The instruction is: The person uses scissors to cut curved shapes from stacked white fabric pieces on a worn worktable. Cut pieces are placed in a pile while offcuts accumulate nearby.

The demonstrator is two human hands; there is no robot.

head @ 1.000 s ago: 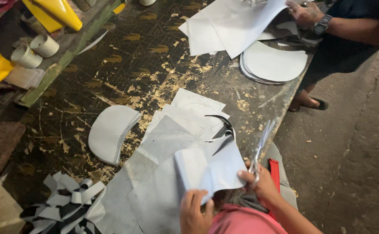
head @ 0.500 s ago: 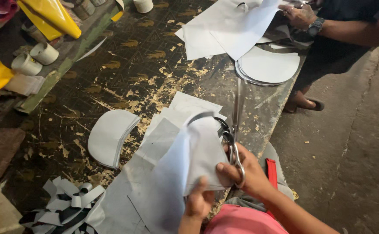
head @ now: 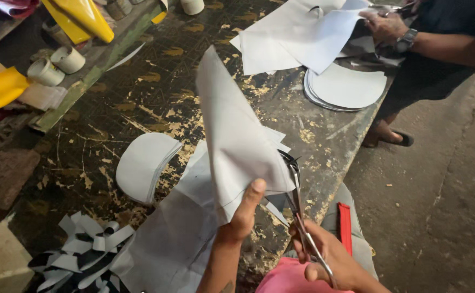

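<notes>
Scissors point(head: 298, 209) blades half hidden behind white sheet point(head: 237, 141); right hand point(head: 330, 258) cut off.

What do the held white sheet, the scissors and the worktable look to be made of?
White sheet: thin, matte, stiff enough to stand up from the left hand; paper, card or stiffened fabric, can't tell. Scissors in the right hand: metal, judging by the grey sheen on the blades. Worktable: dark, hard surface with worn yellowish patches; the material itself is unclear.
</notes>
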